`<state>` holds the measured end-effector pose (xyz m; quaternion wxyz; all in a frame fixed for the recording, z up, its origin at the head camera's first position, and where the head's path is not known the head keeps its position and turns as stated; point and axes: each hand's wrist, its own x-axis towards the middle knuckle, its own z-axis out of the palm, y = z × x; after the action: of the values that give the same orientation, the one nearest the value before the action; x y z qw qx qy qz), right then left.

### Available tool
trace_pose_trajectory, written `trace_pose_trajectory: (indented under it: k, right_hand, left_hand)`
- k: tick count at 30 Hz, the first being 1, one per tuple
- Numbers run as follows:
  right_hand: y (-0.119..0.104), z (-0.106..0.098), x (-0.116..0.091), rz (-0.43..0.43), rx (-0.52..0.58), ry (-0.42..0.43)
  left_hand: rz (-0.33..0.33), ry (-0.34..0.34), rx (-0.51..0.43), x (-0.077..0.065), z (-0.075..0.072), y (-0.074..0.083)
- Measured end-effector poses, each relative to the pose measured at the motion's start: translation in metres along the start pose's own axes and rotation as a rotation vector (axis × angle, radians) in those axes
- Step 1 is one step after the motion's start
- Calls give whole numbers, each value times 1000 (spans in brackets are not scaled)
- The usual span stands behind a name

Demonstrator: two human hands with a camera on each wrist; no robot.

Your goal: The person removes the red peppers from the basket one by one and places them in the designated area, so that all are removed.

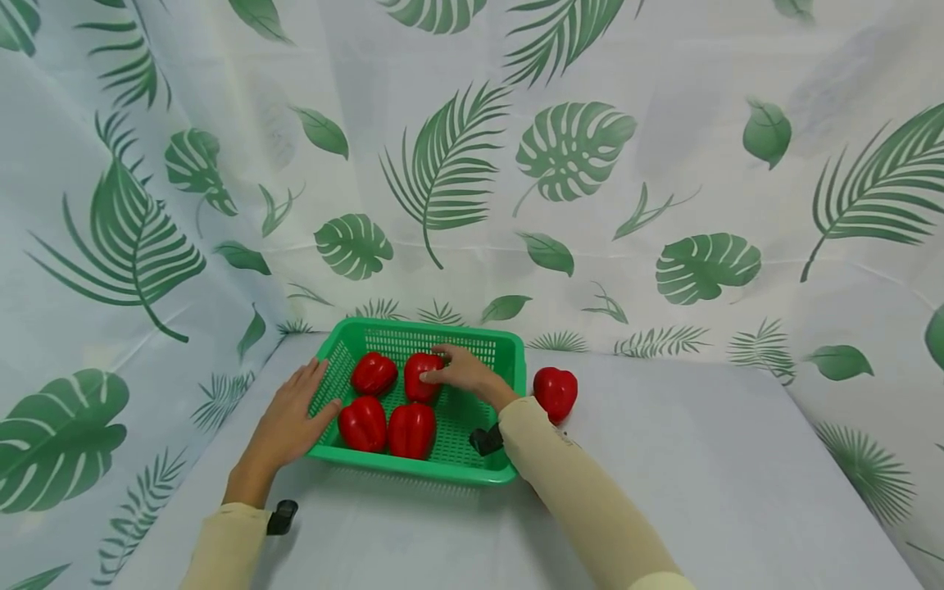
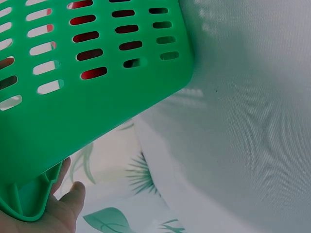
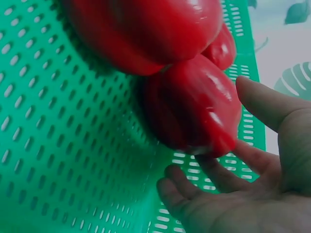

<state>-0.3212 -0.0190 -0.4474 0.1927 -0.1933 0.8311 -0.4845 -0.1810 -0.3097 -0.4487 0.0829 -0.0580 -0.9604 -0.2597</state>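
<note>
A green perforated plastic basket [image 1: 472, 471] holds several red bell peppers, two of them in its front left part [image 1: 363, 424] [image 1: 412, 430] and one at the back left [image 1: 374, 374]. My right hand [image 1: 465, 369] reaches inside, around the right side of the back middle bell pepper [image 1: 423, 377]. In the right wrist view, its fingers are spread and loosely bent beside that bell pepper [image 3: 194, 107], thumb tip close to the skin. My left hand [image 1: 288, 418] rests along the basket's left rim with straight fingers; the left wrist view shows the hand [image 2: 60, 208] at the rim from below.
One more red bell pepper [image 1: 555, 393] lies on the white table [image 1: 701, 475], just right of the basket and partly behind my right sleeve [image 1: 575, 483]. Leaf-printed white cloth [image 1: 472, 287] walls off the back and sides.
</note>
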Motion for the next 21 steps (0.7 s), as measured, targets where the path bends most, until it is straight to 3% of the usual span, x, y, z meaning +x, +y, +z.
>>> trace_pose_trajectory:
  k: [10, 21]
  right_hand:
    - [3, 5, -2, -22, -127, 10]
    - [2, 4, -4, -20, -101, -16]
  left_hand:
    - [2, -2, 13, 2, 1, -1]
    - [-14, -5, 15, 1, 2, 0]
